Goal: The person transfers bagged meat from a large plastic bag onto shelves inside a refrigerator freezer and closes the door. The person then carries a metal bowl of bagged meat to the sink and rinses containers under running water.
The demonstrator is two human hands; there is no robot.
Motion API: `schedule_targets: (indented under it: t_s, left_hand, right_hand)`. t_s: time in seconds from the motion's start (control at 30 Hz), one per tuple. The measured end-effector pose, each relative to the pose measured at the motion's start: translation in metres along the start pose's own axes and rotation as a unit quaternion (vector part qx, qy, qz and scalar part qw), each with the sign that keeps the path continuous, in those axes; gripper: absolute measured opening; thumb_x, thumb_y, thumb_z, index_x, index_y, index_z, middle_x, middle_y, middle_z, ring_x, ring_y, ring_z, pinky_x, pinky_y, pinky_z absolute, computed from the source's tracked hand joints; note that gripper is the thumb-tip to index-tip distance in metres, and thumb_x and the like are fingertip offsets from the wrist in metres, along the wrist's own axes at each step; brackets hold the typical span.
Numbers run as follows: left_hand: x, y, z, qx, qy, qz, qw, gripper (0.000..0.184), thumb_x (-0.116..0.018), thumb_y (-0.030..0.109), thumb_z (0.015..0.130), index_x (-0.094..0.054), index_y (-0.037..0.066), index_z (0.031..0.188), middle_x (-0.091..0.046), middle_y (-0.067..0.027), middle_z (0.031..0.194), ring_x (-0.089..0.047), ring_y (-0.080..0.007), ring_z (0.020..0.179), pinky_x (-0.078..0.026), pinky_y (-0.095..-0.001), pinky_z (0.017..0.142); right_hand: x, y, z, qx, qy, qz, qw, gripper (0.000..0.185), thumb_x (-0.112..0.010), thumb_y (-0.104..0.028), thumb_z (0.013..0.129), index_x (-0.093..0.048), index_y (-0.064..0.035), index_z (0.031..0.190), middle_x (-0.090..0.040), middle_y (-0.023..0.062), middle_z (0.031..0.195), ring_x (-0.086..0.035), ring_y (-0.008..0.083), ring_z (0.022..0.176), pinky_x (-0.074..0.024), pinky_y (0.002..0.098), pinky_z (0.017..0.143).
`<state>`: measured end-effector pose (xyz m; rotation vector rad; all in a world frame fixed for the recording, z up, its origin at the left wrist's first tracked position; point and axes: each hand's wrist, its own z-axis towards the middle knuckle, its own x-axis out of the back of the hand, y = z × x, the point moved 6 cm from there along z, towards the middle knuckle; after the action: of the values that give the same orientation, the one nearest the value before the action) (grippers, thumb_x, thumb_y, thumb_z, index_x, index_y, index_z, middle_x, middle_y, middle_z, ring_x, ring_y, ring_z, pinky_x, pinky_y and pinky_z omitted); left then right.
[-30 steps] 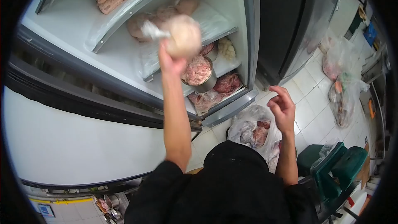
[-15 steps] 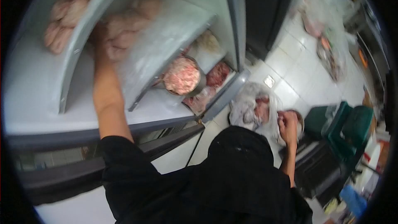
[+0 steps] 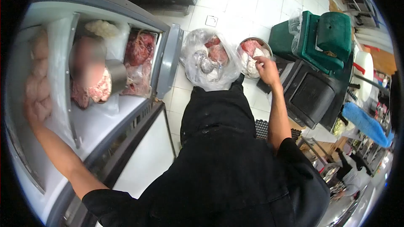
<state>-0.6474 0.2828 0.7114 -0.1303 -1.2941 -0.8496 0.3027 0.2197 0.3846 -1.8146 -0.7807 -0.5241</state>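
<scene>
My left hand [image 3: 30,111] reaches into the refrigerator [image 3: 99,132] and touches pale, skinned-looking raw meat pieces [image 3: 39,86] on a shelf; its fingers blend into them and are hard to make out. Over on the right, my right hand [image 3: 267,69] hovers at the rim of a round metal bowl [image 3: 271,50] on the floor side. Its fingers are curled inward, and whatever they hold, if anything, is hidden. Inside the bowl lie red and whitish meat pieces [image 3: 251,49]. Beside it stands a clear plastic bag [image 3: 195,73] with red meat and whitish contents.
Lower in the refrigerator are a metal pot [image 3: 118,75] of minced meat, partly blurred, and bagged dark red meat [image 3: 141,48]. Green bins [image 3: 322,38] and a black crate [image 3: 309,94] stand to the right. Another person [image 3: 353,180] is far right. White tiles [image 3: 235,4] cover the floor.
The view has swung to the right and down. My left hand stays among the pale meat, now farther left in view. The bowl by my right hand shows more clearly.
</scene>
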Motion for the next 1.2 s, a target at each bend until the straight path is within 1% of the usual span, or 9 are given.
schedule_targets:
  t_s: [0.27,0.5,0.67,0.77,0.87,0.97,1.07,1.13,1.2]
  left_hand:
    - [0.024,0.156,-0.382,-0.108,0.292,-0.249,0.917,0.011,-0.051,0.001,0.076,-0.061,0.004,0.079,-0.060,-0.0044,0.070,-0.051,-0.0118,0.056,-0.041,-0.0221,0.050]
    - [-0.409,0.169,-0.661,-0.080,-0.399,-0.151,0.901,0.018,-0.058,0.008,0.084,-0.064,0.004,0.100,-0.065,-0.0064,0.094,-0.059,-0.0139,0.085,-0.046,-0.0261,0.078]
    - [-0.707,0.026,-0.739,-0.191,-0.432,0.088,0.877,0.043,-0.065,0.018,0.075,-0.055,-0.002,0.113,-0.061,-0.0230,0.105,-0.060,-0.0342,0.097,-0.046,-0.0376,0.084]
    - [-0.805,-0.089,-0.776,0.057,-0.488,0.091,0.866,0.041,-0.063,0.018,0.076,-0.057,-0.003,0.111,-0.059,-0.0254,0.108,-0.058,-0.0373,0.101,-0.046,-0.0375,0.085]
    - [-0.800,-0.101,-0.788,0.122,-0.572,0.130,0.801,0.026,-0.060,0.016,0.079,-0.060,-0.001,0.099,-0.064,-0.0165,0.095,-0.062,-0.0298,0.085,-0.049,-0.0358,0.071]
    - [-0.734,-0.030,-0.781,0.296,-0.556,-0.161,0.760,0.012,-0.049,0.002,0.083,-0.050,0.010,0.074,-0.042,0.0034,0.061,-0.036,-0.0063,0.048,-0.029,-0.0222,0.041]
    - [-0.675,0.003,-0.727,0.340,-0.564,-0.421,0.623,0.006,-0.052,0.008,0.085,-0.050,0.009,0.080,-0.044,0.0029,0.061,-0.039,-0.0089,0.048,-0.030,-0.0229,0.040]
    - [-0.640,0.032,-0.674,0.290,-0.484,-0.407,0.718,0.007,-0.051,0.006,0.085,-0.050,0.009,0.079,-0.044,0.0025,0.062,-0.042,-0.0112,0.050,-0.037,-0.0251,0.045]
    - [-0.633,0.062,-0.652,0.245,-0.574,-0.476,0.620,0.008,-0.048,0.008,0.086,-0.050,0.009,0.079,-0.045,0.0023,0.064,-0.044,-0.0115,0.053,-0.040,-0.0261,0.049]
  right_hand:
    - [-0.107,0.104,0.059,0.004,-0.145,0.077,0.986,0.053,-0.052,-0.008,0.075,-0.045,-0.0112,0.128,-0.065,0.0153,0.088,-0.063,0.0320,0.086,-0.0467,0.0379,0.081]
    - [-0.221,0.240,0.178,-0.049,-0.063,0.131,0.988,0.056,-0.058,-0.013,0.077,-0.042,-0.0119,0.131,-0.064,0.0173,0.094,-0.062,0.0319,0.089,-0.0463,0.0379,0.082]
    - [-0.335,0.324,0.232,-0.086,-0.086,0.178,0.976,0.052,-0.057,-0.017,0.077,-0.046,-0.0067,0.127,-0.064,0.0188,0.097,-0.061,0.0324,0.092,-0.0462,0.0392,0.083]
    - [-0.398,0.360,0.233,-0.050,-0.127,0.068,0.988,0.055,-0.053,-0.010,0.077,-0.043,-0.0091,0.131,-0.065,0.0149,0.093,-0.063,0.0251,0.079,-0.0491,0.0345,0.075]
    - [-0.447,0.383,0.227,-0.065,-0.236,-0.037,0.969,0.054,-0.052,-0.012,0.076,-0.045,-0.0090,0.129,-0.065,0.0164,0.093,-0.062,0.0311,0.085,-0.0469,0.0367,0.081]
    - [-0.491,0.396,0.198,-0.056,-0.317,-0.128,0.938,0.053,-0.053,-0.014,0.076,-0.047,-0.0106,0.128,-0.061,0.0181,0.108,-0.057,0.0341,0.102,-0.0441,0.0387,0.088]
    - [-0.515,0.383,0.129,0.044,-0.299,-0.287,0.909,0.043,-0.054,-0.017,0.075,-0.056,-0.0120,0.118,-0.060,0.0141,0.113,-0.056,0.0334,0.106,-0.0451,0.0506,0.087]
    - [-0.526,0.399,0.078,-0.173,-0.602,-0.307,0.717,0.042,-0.054,-0.017,0.076,-0.058,-0.0191,0.118,-0.060,0.0109,0.114,-0.055,0.0319,0.109,-0.0421,0.0561,0.087]
    - [-0.514,0.377,0.064,-0.260,-0.703,-0.239,0.617,0.053,-0.057,-0.015,0.076,-0.049,-0.0145,0.128,-0.053,0.0148,0.125,-0.050,0.0320,0.116,-0.0390,0.0468,0.096]
